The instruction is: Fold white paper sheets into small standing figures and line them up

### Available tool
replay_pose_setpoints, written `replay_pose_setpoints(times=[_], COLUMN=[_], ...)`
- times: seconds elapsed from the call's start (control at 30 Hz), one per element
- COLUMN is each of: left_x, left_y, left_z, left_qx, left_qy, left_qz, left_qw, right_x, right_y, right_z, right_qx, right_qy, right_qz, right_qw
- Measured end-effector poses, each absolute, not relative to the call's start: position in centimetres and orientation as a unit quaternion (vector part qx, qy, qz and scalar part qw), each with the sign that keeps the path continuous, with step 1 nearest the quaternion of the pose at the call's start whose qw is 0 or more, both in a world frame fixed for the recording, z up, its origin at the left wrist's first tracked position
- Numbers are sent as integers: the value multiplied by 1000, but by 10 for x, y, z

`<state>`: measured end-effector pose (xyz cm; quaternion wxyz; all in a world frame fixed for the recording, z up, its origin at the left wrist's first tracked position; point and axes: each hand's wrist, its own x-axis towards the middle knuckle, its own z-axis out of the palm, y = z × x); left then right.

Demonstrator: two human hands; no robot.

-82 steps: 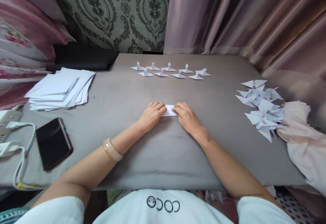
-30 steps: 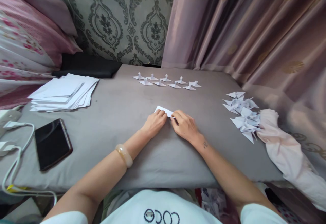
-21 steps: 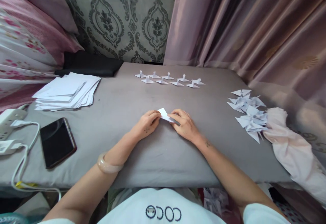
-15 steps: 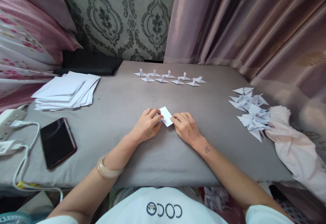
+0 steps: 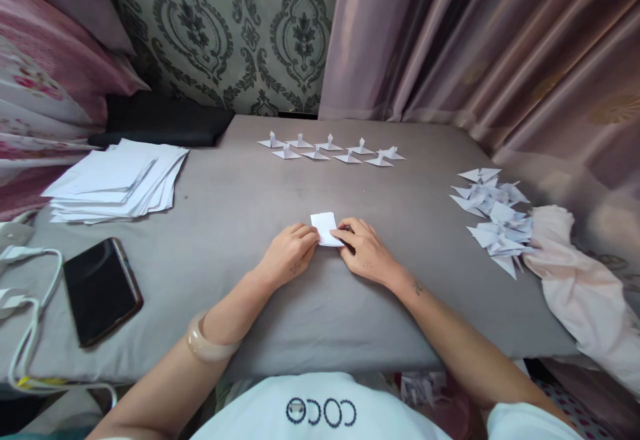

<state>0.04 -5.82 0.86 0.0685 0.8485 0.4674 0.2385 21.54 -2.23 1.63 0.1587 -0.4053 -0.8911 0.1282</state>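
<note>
A small folded square of white paper (image 5: pixel 325 225) lies between my two hands near the middle of the grey-covered table (image 5: pixel 240 200). My left hand (image 5: pixel 293 251) pinches its lower left edge, thumb and fingers closed. On the other side, my right hand (image 5: pixel 367 251) holds the lower right edge between thumb and forefinger, the other fingers curled. Beyond the hands stand several folded paper cranes (image 5: pixel 330 143) in two rows. A heap of folded paper cranes (image 5: pixel 495 210) rests at the right.
At the left lie a stack of white paper sheets (image 5: pixel 115 183), a phone (image 5: pixel 103 291) and white charging cables (image 5: pixel 35 333). A black folded item (image 5: pixel 165 120) sits at the back left. Pale pink cloth (image 5: pixel 575 267) hangs over the right side, below the curtains (image 5: pixel 450 40).
The paper square has turned from a slant to nearly straight. My left fingers have shifted down to its lower left edge, and my right thumb and forefinger now pinch over its right side.
</note>
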Motion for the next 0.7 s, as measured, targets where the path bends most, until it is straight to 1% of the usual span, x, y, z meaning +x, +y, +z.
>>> replay_pose_setpoints(times=[0.2,0.37,0.53,0.7], left_x=[8,14,17,19], left_y=[-55,-46,-40,-35], left_z=[7,1,-1,0], left_qx=[774,675,658,649], left_qy=[547,631,649,665], left_qz=[294,336,339,321], left_qw=[122,184,178,184], right_x=[214,203,190,184], right_y=[-3,6,3,0], right_z=[12,9,7,5], right_qx=[-382,-435,-511,-541], right_qy=[-882,-840,-788,-764], right_qz=[184,221,221,209], right_qw=[204,238,262,283])
